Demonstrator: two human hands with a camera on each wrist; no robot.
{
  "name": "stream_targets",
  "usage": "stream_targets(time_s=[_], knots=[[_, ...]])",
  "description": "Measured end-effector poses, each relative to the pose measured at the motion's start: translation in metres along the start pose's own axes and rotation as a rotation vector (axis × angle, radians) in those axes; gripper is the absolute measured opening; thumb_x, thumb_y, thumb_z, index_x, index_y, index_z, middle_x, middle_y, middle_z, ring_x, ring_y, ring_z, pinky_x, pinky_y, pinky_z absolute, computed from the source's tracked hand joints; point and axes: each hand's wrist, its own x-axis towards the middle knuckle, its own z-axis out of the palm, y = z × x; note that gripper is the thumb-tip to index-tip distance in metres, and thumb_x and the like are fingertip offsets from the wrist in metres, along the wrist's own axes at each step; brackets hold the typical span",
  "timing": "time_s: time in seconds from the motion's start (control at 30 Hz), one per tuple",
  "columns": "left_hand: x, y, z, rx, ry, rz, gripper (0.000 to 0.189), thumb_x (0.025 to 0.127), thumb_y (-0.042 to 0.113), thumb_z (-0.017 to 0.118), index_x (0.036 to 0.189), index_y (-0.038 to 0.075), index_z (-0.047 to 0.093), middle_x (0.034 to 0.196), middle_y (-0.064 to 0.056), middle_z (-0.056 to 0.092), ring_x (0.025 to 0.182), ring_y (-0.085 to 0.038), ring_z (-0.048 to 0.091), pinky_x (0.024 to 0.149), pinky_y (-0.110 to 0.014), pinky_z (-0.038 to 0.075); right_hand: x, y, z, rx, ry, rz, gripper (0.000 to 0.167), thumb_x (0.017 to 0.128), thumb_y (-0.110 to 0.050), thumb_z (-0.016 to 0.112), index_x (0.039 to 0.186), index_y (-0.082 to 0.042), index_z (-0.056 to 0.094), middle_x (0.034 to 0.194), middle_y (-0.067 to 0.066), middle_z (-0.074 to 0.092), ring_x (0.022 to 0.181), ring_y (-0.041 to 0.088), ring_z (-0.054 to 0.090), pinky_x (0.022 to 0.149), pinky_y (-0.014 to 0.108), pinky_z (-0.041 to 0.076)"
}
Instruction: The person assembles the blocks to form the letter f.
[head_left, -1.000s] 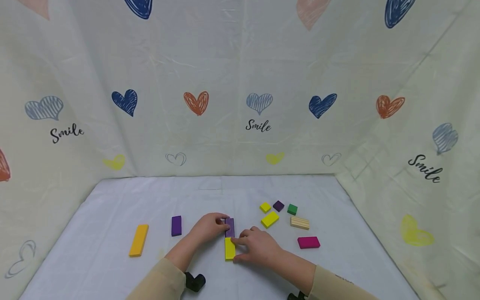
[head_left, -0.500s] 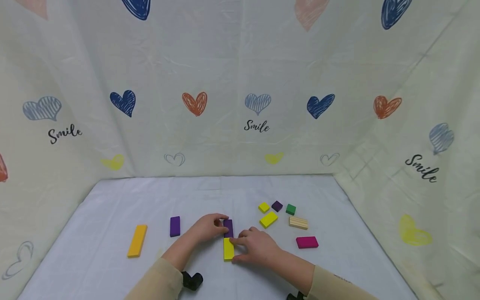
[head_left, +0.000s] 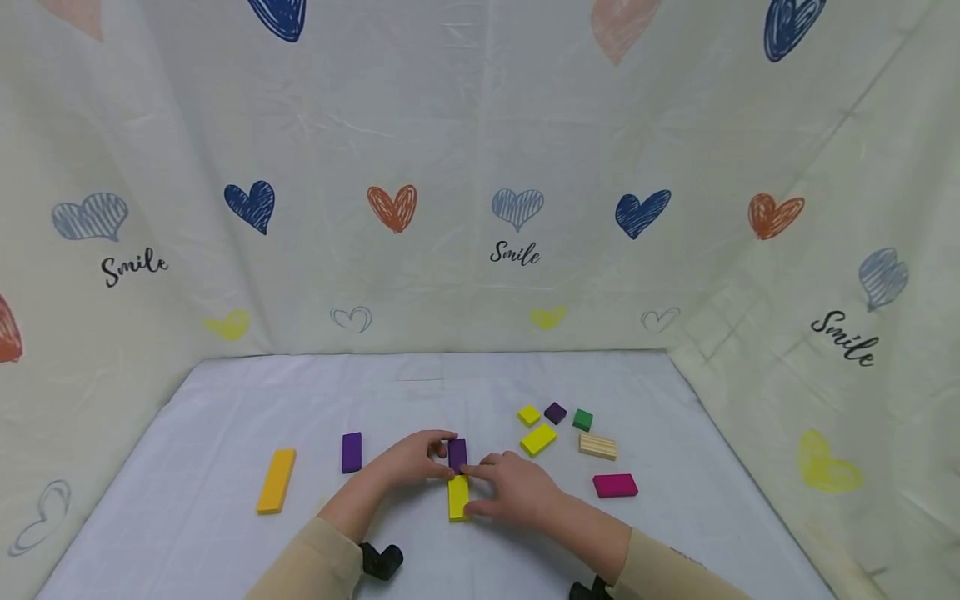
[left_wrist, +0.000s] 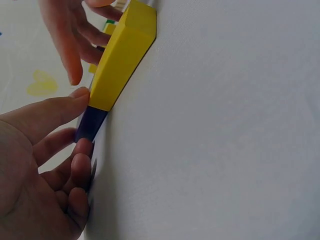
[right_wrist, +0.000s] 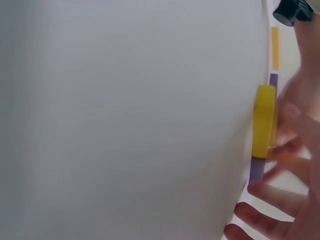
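Observation:
A purple wooden block and a yellow wooden block lie end to end on the white cloth, touching. My left hand holds the purple one, its forefinger curled at the far end and its thumb by the joint. My right hand is on the right of the pair, forefinger reaching to the joint and thumb at the side of the yellow block. In the left wrist view, the left thumb touches the yellow block where it meets the purple block. Fingers partly cover the purple block in the right wrist view.
To the left lie an orange block and another purple block. On the right are a yellow block, a small yellow cube, a dark purple cube, a green cube, a striped wooden block and a magenta block.
My left thumb has slid nearer, from the purple block's side to the joint. My right forefinger has shifted slightly away from me, up to the joint. The blocks look unmoved.

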Motion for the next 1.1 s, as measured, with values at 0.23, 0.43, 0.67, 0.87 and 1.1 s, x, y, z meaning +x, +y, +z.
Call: stream_targets(time_s=[0.23,0.43,0.67,0.87,1.1], knots=[[0.002,0.001,0.001,0.009,0.005,-0.005,0.061,0.083,0.025,0.081,0.139,0.015,0.057,0.098,0.002,0.057,0.088,-0.018,0.052,0.079,-0.036,0.046,0.007,-0.001,-0.005,0.009,0.021,0.032,0.059,0.084,-0.06,0.069,0.136,-0.033,0.062,0.122,0.0,0.064,0.107,0.02,0.059,0.087,0.035,0.055],[0.002,0.001,0.002,0.01,0.011,-0.002,0.061,0.083,0.026,0.081,0.138,0.016,0.057,0.098,0.003,0.057,0.089,-0.018,0.052,0.08,-0.036,0.045,0.012,-0.001,-0.004,-0.019,0.017,0.056,0.062,0.081,-0.062,0.071,0.135,-0.034,0.062,0.12,-0.001,0.064,0.104,0.02,0.058,0.085,0.033,0.055],[0.0,0.003,0.001,0.011,0.011,-0.002,0.06,0.084,0.025,0.08,0.138,0.016,0.057,0.099,0.002,0.057,0.089,-0.019,0.052,0.08,-0.037,0.046,0.011,-0.001,-0.004,-0.01,0.021,0.056,0.061,0.081,-0.061,0.072,0.135,-0.034,0.063,0.119,-0.001,0.064,0.104,0.021,0.058,0.084,0.033,0.055],[0.0,0.003,0.0,0.005,0.006,0.006,0.059,0.084,0.024,0.08,0.137,0.015,0.057,0.098,0.002,0.057,0.088,-0.018,0.052,0.079,-0.036,0.045,0.011,-0.001,-0.002,0.0,0.023,0.073,0.061,0.08,-0.061,0.072,0.135,-0.035,0.063,0.12,-0.001,0.064,0.106,0.021,0.057,0.085,0.035,0.055],[-0.001,0.003,0.001,0.014,0.003,0.016,0.058,0.084,0.025,0.08,0.137,0.016,0.058,0.098,0.002,0.057,0.089,-0.019,0.051,0.079,-0.037,0.045,0.012,0.0,0.0,0.0,0.028,0.078,0.066,0.079,-0.064,0.071,0.137,-0.035,0.06,0.122,-0.001,0.064,0.108,0.022,0.057,0.087,0.037,0.055]])
